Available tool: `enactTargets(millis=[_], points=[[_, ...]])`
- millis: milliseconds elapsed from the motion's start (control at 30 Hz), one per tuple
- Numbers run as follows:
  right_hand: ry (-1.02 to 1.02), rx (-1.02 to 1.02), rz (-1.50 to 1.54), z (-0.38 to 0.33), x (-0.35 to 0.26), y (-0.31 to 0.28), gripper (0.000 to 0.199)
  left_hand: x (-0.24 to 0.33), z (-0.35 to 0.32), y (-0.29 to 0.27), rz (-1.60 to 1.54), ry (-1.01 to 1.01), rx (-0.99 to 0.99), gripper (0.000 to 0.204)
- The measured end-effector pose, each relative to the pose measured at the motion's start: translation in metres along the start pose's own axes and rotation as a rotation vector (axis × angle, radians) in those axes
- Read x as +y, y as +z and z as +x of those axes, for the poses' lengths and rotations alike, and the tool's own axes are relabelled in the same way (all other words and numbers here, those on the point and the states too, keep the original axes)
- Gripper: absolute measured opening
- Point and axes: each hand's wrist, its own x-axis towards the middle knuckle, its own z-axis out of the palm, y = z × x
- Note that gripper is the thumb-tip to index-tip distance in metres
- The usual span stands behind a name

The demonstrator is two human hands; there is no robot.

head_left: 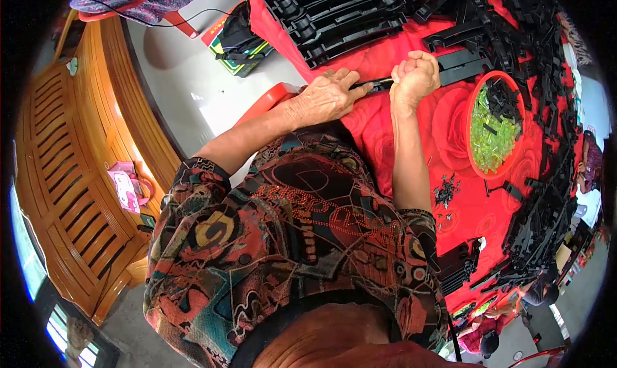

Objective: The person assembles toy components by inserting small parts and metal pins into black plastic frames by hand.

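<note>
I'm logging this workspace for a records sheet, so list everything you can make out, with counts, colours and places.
Tablecloth: one, red, under the work
Long black parts: too many to count, right side and top
Basin: one, red, right of the hands
Small pieces: uncounted, green and black, in the basin
Black bits: one scatter, below-left of the basin
Black strip: one, between the hands
Box: one, green and yellow, upper left
Bench: one, brown wood, left
Bag: one, pink, on the bench
Other people: at least two, right and lower right
Shirt: one, multicoloured, centre
Left hand: one, top centre
Right hand: one, beside it
</note>
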Motion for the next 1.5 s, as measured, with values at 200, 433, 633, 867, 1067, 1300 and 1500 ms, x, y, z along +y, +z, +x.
enactTargets(millis=[200,433,633,867,1067,1300,1500], points=[[0.011,-0.01,-0.015,-0.002,-0.001,0.001,0.014,-0.003,0.001,0.004,-0.035,0.006,-0.035,0.049],[-0.012,-0.032,0.008,0.0,0.003,0.0,0.015,-0.003,0.003,0.003,-0.053,0.009,-0.062,0.051],[-0.482,-0.127,-0.535,0.004,0.031,-0.012,0.019,-0.005,0.006,0.007,-0.057,0.024,-0.088,0.052],[-0.215,-0.116,0.092,0.0,-0.009,-0.007,0.013,-0.004,-0.004,0.019,0.032,-0.012,0.109,0.035],[-0.237,-0.054,0.208,-0.011,-0.038,-0.015,0.011,-0.001,-0.006,0.016,0.046,-0.012,0.193,0.031],[-0.086,-0.01,0.055,-0.018,-0.041,-0.018,0.014,0.006,-0.004,0.011,0.033,-0.064,0.105,0.033],[-0.015,-0.451,-0.834,-0.025,-0.026,-0.047,0.023,0.007,-0.007,0.008,0.045,-0.05,0.106,0.031]])
